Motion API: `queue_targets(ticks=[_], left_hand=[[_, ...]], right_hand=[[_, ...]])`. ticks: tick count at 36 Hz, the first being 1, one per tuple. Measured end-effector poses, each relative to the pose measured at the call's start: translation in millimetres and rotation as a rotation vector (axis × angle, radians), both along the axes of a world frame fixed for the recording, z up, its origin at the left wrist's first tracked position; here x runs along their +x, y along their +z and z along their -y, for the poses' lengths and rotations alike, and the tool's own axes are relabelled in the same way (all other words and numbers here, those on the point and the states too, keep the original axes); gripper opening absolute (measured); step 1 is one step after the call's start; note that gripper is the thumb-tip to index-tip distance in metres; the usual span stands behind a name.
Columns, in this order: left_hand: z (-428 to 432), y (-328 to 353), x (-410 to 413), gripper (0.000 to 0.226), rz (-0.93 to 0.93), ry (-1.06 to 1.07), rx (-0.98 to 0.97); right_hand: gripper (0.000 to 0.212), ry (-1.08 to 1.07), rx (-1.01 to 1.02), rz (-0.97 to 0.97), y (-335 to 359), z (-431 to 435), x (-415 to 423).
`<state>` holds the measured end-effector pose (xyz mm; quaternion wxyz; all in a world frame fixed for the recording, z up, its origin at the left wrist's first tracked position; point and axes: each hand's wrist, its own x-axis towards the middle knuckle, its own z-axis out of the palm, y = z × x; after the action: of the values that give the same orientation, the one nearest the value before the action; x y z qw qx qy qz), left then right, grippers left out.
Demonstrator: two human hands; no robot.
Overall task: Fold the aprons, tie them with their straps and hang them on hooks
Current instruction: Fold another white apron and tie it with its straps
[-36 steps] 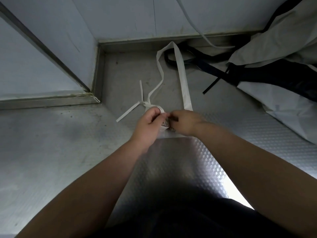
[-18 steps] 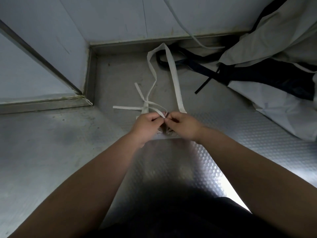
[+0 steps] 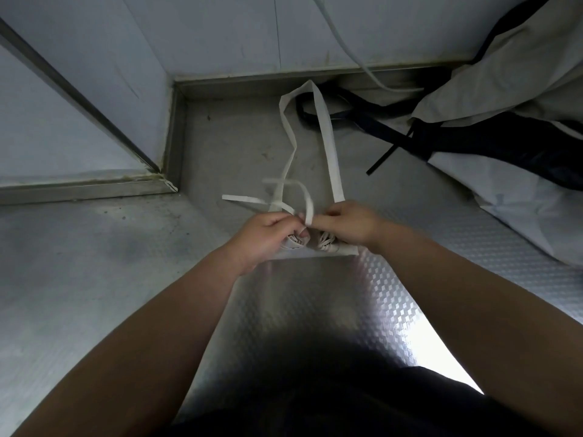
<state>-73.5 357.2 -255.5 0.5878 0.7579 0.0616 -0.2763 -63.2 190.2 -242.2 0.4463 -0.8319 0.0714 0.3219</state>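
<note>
Head view showed both hands close together over the rolled apron (image 3: 335, 249), which lay on the table (image 3: 94, 263) with its long side going left to right. The left hand (image 3: 268, 235) and right hand (image 3: 347, 227) each pinched the strap (image 3: 308, 207) just above it. Farther back, the loop (image 3: 332, 143) stretched toward the wall (image 3: 220, 33), beside a pile (image 3: 520, 74).

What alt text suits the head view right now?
Left hand and right hand pinch a white strap above a rolled white apron on a metal counter. A heap of white and dark fabric lies at the right.
</note>
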Motion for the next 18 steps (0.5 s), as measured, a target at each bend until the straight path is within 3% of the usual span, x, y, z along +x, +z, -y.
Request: queue_targets(ticks=[4, 9, 14, 18], left_hand=[[1, 0, 3, 0.017, -0.015, 0.079, -0.077], [2, -3, 4, 0.005, -0.049, 0.191, -0.204], [4, -6, 0, 0.011, -0.039, 0.175, -0.298], [4, -7, -1, 0.011, -0.017, 0.148, -0.298]], right_hand=[[0.039, 0.120, -0.131, 0.066, 0, -1, -5], [0.041, 0.094, -0.155, 0.119, -6, -9, -8], [0.030, -0.062, 0.031, 0.013, -1, -7, -6], [0.019, -0.198, 0.320, -0.152, -1, -5, -5]])
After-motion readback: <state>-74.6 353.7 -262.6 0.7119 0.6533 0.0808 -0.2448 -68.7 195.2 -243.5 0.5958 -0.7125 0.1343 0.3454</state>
